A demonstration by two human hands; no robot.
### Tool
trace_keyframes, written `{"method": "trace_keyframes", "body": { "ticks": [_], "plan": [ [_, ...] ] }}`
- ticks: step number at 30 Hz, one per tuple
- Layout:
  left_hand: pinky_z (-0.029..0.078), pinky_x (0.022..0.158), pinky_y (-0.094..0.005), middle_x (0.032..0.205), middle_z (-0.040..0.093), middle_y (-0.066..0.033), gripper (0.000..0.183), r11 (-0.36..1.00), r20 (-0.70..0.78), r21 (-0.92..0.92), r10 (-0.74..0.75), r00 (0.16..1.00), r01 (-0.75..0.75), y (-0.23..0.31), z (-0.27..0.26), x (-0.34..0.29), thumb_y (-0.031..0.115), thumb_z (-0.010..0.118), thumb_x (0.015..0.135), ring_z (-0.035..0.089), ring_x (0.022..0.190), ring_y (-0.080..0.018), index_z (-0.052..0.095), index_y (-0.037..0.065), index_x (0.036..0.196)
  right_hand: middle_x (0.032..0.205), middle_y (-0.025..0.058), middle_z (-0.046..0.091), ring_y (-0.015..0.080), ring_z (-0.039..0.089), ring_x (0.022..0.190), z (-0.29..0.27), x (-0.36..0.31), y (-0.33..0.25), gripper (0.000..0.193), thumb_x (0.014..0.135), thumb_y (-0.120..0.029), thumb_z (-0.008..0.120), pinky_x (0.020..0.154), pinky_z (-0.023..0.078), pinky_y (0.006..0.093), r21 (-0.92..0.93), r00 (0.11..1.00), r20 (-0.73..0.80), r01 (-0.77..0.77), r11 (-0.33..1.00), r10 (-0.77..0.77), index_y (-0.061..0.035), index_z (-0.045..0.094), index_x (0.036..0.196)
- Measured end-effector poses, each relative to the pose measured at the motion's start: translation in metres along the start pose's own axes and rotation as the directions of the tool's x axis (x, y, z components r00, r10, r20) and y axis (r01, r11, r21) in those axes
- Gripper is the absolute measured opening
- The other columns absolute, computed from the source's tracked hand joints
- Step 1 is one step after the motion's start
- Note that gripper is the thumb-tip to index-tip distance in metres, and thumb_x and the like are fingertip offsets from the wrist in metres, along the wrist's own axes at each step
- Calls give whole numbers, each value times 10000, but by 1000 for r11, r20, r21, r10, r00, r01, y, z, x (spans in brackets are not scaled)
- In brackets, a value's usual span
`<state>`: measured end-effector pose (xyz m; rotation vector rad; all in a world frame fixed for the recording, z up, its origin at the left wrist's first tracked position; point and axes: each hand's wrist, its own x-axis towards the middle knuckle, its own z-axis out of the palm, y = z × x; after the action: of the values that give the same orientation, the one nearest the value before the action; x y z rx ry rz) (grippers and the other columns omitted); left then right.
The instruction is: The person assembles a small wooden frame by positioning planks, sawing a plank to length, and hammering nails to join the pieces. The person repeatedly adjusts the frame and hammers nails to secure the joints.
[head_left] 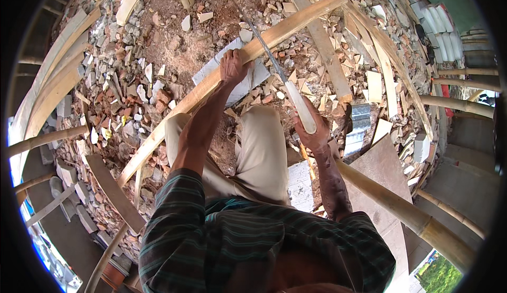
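A long squared timber point(296, 22) runs slantwise from the upper right down past my left knee. My left hand point(233, 67) presses on it, fingers bent over its edge. My right hand point(315, 132) is closed round the pale handle of a handsaw point(299, 104), seen nearly edge-on. The saw's thin dark blade crosses the timber just right of my left hand and points up and away to the left. I cannot tell how deep the blade sits in the wood. Under the timber lies a pale slab point(214, 67).
Broken brick and stone rubble point(119, 50) with wood offcuts covers the ground. Loose planks point(322, 50) lie at the far right, with others curving along the left point(58, 81). A bamboo pole point(401, 203) slants beside my right arm. A brown board point(377, 169) lies close by.
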<state>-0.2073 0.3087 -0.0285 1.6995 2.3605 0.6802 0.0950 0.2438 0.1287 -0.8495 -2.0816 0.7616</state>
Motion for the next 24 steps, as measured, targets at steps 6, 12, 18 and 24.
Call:
{"method": "trace_keyframes", "body": {
  "ticks": [6, 12, 18, 24],
  "plan": [
    [435, 863, -492, 1044, 567, -185, 619, 998, -131, -4, 62, 989, -63, 8, 19, 31, 496, 662, 843, 553, 1010, -362, 526, -22, 1155, 983, 159, 724, 233, 730, 777, -14, 17, 10, 589, 788, -54, 717, 683, 583, 329, -31, 993, 97, -67, 997, 69, -25, 544, 1351],
    [411, 959, -494, 1146, 563, -225, 698, 998, -137, -56, -12, 991, 4, 9, 18, 33, 514, 631, 849, 547, 1088, -390, 516, -57, 1233, 1093, 197, 700, 234, 719, 801, -15, 10, 24, 625, 761, 4, 712, 695, 564, 324, -45, 984, 158, -78, 996, 84, -13, 536, 1361],
    [424, 1007, -474, 1227, 565, -287, 691, 985, 20, -175, 10, 1000, -6, -2, 1, 38, 464, 701, 808, 528, 1166, -429, 535, -15, 1278, 1126, 134, 698, 109, 649, 892, -7, 3, 12, 555, 828, 18, 639, 776, 526, 264, 134, 975, 59, -218, 967, 212, -48, 547, 1372],
    [419, 948, -494, 1169, 566, -238, 691, 982, 111, -187, 34, 993, -13, 12, 12, 19, 480, 663, 831, 540, 1092, -419, 503, -39, 1259, 1088, 146, 716, 104, 662, 918, -9, 5, 0, 514, 843, -37, 718, 789, 541, 276, 81, 968, 59, -249, 965, 245, -21, 572, 1335]
  ]
}}
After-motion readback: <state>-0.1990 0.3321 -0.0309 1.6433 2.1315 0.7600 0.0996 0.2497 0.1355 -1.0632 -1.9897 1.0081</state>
